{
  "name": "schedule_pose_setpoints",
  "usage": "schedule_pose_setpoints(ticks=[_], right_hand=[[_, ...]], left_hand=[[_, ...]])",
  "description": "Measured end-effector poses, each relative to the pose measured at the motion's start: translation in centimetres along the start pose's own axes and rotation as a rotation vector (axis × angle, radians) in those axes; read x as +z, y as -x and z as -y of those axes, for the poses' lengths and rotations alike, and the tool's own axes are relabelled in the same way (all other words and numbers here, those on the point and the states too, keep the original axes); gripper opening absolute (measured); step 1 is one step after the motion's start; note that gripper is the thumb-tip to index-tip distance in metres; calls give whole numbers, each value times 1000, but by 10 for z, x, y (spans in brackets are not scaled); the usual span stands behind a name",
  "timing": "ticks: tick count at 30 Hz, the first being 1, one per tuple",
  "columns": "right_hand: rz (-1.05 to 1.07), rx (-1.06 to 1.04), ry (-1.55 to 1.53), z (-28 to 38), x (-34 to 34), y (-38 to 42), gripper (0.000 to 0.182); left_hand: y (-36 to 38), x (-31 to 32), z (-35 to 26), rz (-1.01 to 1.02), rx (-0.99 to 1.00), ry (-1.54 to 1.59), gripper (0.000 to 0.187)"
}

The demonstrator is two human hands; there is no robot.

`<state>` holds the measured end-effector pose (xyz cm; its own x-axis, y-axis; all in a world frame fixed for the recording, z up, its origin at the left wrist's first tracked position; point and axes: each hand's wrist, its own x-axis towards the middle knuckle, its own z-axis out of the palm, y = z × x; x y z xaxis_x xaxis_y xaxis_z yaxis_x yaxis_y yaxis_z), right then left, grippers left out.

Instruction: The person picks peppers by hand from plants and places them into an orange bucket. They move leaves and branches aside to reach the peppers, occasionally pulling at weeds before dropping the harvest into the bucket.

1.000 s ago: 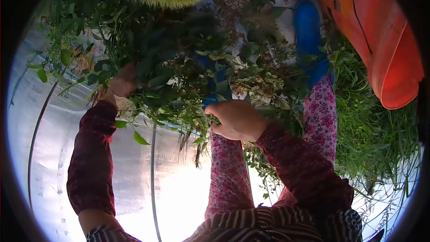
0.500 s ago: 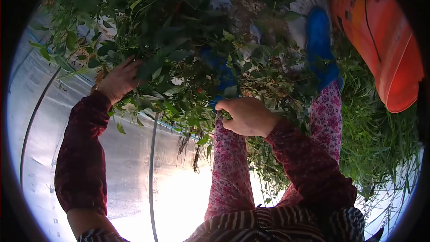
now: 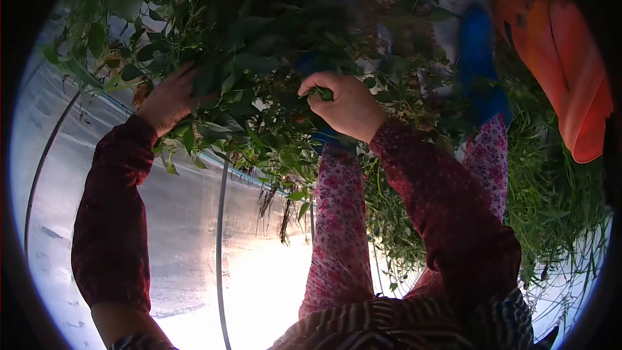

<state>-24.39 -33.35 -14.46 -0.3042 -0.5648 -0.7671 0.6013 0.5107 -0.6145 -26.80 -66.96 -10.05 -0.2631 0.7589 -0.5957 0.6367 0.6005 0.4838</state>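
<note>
My left hand (image 3: 170, 99) reaches into the leafy green plants (image 3: 249, 133), its fingers stretched out and apart, with the tips partly hidden by leaves. Closed above the foliage, my right hand (image 3: 346, 105) has thumb and fingers curled round a small dark green pod (image 3: 322, 93) that looks like a pepper. Only part of that pod shows. A small red spot is visible among the leaves below this hand.
A bright orange plastic container (image 3: 570, 84) lies at the upper right. Two blue shoes, one (image 3: 481, 71) in plainer view, stand among the plants. Plastic sheeting (image 3: 175, 220) with a thin grey pole (image 3: 221, 240) is on the left. Long grassy growth (image 3: 551, 188) fills the right.
My right hand has moved up and slightly left, away from my knee and over the foliage, still closed. My left hand has shifted slightly up and left among the leaves.
</note>
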Motion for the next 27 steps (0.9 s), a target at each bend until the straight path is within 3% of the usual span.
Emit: schedule_pose_setpoints(ticks=[2, 9, 11, 15, 20, 23, 27], right_hand=[[-84, -131, 66, 1, 15, -30, 23], [-266, -130, 405, -1, 69, -98, 29], [-10, -90, 567, 1, 70, -111, 28], [43, 43, 657, 12, 66, -109, 30], [154, -58, 748, 10, 57, -110, 38], [241, 5, 771, 15, 50, -108, 46], [217, -10, 782, 8, 50, -110, 45]], left_hand=[[0, 3, 1, -1, 7, -6, 37], [-9, 0, -2, -60, 29, 68, 41], [-10, 1, -8, -73, 13, 37, 40], [-20, -5, -13, -122, -7, 34, 39], [-21, 0, -15, -169, 5, 48, 37], [-23, 5, -18, -180, 6, 37, 35], [-27, 0, -25, -149, 15, 20, 29]])
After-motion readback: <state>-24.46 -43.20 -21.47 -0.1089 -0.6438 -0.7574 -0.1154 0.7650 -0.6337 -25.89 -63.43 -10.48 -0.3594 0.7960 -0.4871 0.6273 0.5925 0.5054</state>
